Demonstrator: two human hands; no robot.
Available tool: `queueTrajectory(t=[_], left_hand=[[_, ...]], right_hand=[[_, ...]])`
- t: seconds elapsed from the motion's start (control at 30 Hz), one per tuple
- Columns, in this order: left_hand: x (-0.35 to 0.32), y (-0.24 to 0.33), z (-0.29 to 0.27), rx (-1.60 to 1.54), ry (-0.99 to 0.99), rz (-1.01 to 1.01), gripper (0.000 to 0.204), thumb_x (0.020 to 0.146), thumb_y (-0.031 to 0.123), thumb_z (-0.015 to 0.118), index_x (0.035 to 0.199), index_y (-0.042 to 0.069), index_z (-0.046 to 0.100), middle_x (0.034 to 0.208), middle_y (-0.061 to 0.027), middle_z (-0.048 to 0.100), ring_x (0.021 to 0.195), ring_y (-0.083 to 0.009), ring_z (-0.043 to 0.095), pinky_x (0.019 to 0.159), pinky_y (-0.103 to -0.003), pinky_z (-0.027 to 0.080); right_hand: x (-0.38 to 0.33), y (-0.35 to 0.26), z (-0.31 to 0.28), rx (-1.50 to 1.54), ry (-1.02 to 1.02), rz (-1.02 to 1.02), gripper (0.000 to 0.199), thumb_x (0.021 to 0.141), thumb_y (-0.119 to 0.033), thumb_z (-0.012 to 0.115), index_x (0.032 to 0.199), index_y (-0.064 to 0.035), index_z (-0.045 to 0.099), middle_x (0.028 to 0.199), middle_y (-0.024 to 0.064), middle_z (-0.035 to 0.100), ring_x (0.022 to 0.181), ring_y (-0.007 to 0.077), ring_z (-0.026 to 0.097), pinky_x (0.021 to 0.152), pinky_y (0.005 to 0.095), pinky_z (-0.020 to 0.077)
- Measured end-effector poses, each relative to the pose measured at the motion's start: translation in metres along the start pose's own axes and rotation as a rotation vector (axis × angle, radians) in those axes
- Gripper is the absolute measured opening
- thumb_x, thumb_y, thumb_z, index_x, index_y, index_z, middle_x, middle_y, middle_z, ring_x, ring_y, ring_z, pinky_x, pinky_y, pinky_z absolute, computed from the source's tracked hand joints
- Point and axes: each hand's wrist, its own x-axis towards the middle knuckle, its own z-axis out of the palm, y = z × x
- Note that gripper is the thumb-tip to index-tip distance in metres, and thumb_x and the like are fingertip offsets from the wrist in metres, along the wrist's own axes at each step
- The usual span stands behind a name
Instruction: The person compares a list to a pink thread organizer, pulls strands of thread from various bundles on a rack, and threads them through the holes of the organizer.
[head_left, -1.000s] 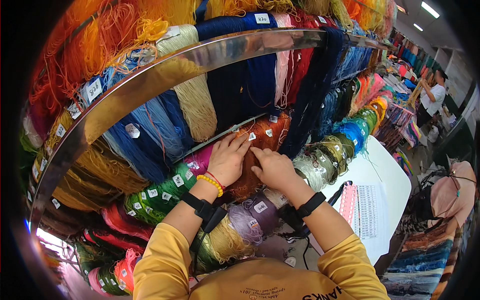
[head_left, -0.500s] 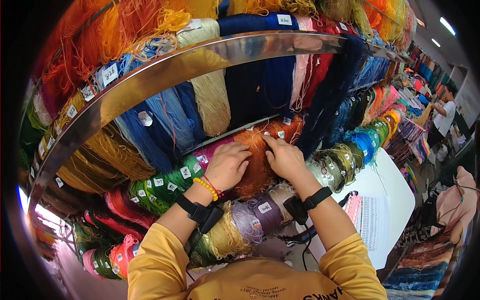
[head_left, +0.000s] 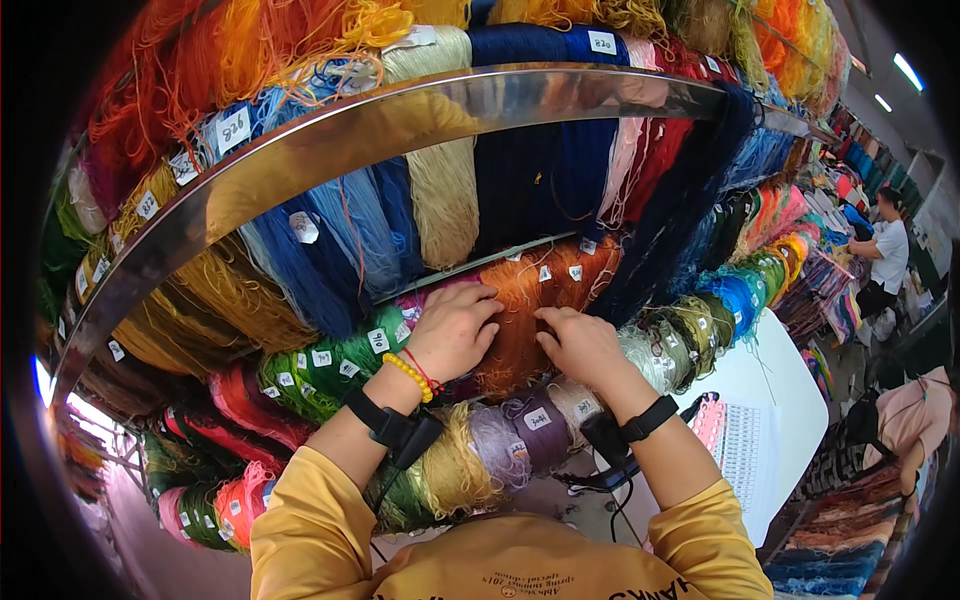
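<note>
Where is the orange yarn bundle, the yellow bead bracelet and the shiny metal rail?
orange yarn bundle (head_left: 520, 300), head view, bare middle strands
yellow bead bracelet (head_left: 410, 375), head view, beads on left wrist
shiny metal rail (head_left: 330, 150), head view, curved face

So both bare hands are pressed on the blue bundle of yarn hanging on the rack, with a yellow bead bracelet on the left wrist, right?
Not blue: in the head view both hands, left and right, rest on the orange bundle of yarn. The yellow bead bracelet is indeed on the left wrist.
</note>
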Motion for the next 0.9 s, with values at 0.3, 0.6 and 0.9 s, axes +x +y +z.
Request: queueTrajectory(t=[0.3, 0.6, 0.9], left_hand=[[0.03, 0.015, 0.025, 0.161, -0.026, 0.119, 0.045, 0.068, 0.011, 0.06, 0.112, 0.01, 0.049, 0.125, -0.0091, 0.038, 0.113, -0.0294, 0.035, 0.092, -0.04, 0.03], [0.015, 0.008, 0.009, 0.117, 0.055, 0.024, 0.029, 0.067, 0.009, 0.059, 0.096, 0.005, 0.057, 0.108, -0.0098, 0.051, 0.102, -0.028, 0.044, 0.086, -0.037, 0.036], [-0.02, -0.001, -0.019, 0.105, 0.094, -0.105, 0.02, 0.067, 0.004, 0.059, 0.087, 0.004, 0.059, 0.081, -0.0098, 0.051, 0.078, -0.0273, 0.049, 0.07, -0.035, 0.041]], right_hand=[[0.003, 0.001, 0.0, -0.004, -0.191, 0.043, 0.048, 0.076, -0.023, 0.054, 0.117, -0.0063, 0.036, 0.091, 0.0163, 0.056, 0.083, 0.031, 0.057, 0.07, 0.0401, 0.045], [0.008, 0.024, -0.01, 0.029, -0.088, 0.085, 0.027, 0.077, -0.024, 0.053, 0.098, -0.0082, 0.055, 0.091, 0.0115, 0.059, 0.086, 0.0279, 0.057, 0.073, 0.0377, 0.0447], [0.016, -0.006, -0.011, 0.129, -0.251, -0.043, 0.032, 0.078, -0.024, 0.052, 0.107, -0.0103, 0.052, 0.093, 0.0135, 0.059, 0.088, 0.0293, 0.056, 0.075, 0.0384, 0.0444]])
